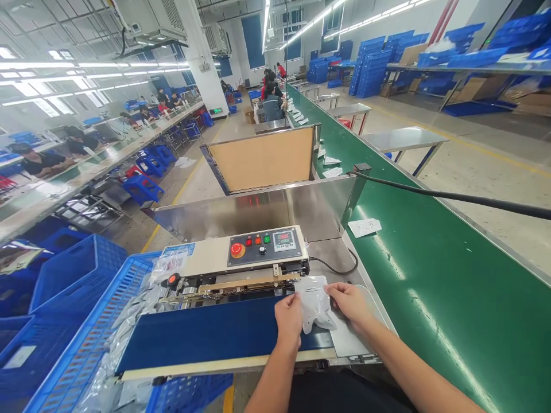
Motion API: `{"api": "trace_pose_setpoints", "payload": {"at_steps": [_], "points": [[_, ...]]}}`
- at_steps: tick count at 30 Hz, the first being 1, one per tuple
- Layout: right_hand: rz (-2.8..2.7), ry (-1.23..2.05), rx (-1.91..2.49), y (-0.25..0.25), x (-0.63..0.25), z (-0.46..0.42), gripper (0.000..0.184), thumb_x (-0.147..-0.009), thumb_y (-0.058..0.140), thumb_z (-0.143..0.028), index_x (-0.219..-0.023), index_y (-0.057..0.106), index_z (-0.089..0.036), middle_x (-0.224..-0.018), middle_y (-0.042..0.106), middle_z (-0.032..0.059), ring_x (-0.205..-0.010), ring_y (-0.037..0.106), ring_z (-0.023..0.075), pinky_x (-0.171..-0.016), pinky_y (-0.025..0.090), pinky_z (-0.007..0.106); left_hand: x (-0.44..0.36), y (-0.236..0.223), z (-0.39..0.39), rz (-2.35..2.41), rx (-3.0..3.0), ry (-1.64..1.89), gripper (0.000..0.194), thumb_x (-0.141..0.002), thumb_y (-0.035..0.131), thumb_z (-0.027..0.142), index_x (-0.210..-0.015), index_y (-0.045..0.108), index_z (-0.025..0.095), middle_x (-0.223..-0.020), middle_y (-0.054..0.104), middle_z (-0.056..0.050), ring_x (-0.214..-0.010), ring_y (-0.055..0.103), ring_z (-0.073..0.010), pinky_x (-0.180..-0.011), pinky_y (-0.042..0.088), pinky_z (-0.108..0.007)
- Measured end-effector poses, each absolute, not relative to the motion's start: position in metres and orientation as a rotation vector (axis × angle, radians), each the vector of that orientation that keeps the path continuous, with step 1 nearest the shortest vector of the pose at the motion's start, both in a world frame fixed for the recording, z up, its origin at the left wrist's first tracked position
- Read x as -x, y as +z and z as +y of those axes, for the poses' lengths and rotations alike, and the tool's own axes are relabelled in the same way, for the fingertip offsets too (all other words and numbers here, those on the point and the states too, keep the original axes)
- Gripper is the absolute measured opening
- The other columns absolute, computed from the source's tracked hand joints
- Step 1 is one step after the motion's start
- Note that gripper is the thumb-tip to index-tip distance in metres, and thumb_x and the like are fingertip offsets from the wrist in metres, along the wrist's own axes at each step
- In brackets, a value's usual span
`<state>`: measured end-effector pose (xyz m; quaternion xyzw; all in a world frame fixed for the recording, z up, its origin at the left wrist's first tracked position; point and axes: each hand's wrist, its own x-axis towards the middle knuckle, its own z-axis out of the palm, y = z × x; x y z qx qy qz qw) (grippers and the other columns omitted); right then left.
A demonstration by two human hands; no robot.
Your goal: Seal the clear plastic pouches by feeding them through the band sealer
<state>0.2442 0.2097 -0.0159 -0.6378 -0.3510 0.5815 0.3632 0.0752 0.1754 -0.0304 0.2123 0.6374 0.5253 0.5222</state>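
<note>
Between my two hands is a white plastic bag (313,301), its top edge at the inlet end of a band sealing machine (249,252). My left hand (289,318) pinches the bag's left edge over the blue belt (202,332). On the opposite side, my right hand (348,301) pinches the upper right edge between thumb and fingers. The bag's lower part bulges and hangs over the belt and a metal plate (350,338); what is inside cannot be seen. A red emergency button (237,249) and a small display sit on the machine's panel.
To the right runs a green conveyor belt (413,287) carrying a flat white bag (364,228) and more farther off. A blue crate (92,330) holding several bags stands left of the sealer. A metal partition (258,209) rises behind it. A black cable (456,196) crosses above the conveyor.
</note>
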Motion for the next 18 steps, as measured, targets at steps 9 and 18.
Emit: {"api": "trace_pose_setpoints", "payload": {"at_steps": [9, 18], "points": [[-1.106, 1.638, 1.559, -0.011, -0.203, 0.217, 0.044, -0.069, 0.079, -0.061, -0.078, 0.081, -0.017, -0.056, 0.059, -0.0005, -0.051, 0.046, 0.0128, -0.052, 0.034, 0.027, -0.008, -0.029, 0.154, 1.666, -0.465, 1.378, 0.059, -0.071, 0.089, 0.062, -0.097, 0.086, 0.009, -0.093, 0.083, -0.013, -0.087, 0.076, -0.0279, -0.077, 0.059, -0.035], [-1.186, 0.929, 1.997, -0.049, -0.362, 0.334, 0.04, -0.086, 0.069, -0.048, -0.104, 0.081, -0.015, -0.078, 0.073, 0.007, -0.062, 0.059, 0.0188, -0.063, 0.043, 0.033, 0.062, -0.002, 0.074, 2.1, -0.282, 1.813, 0.054, -0.09, 0.08, 0.054, -0.128, 0.076, 0.016, -0.122, 0.08, -0.013, -0.105, 0.08, -0.0262, -0.107, 0.062, -0.047]]}}
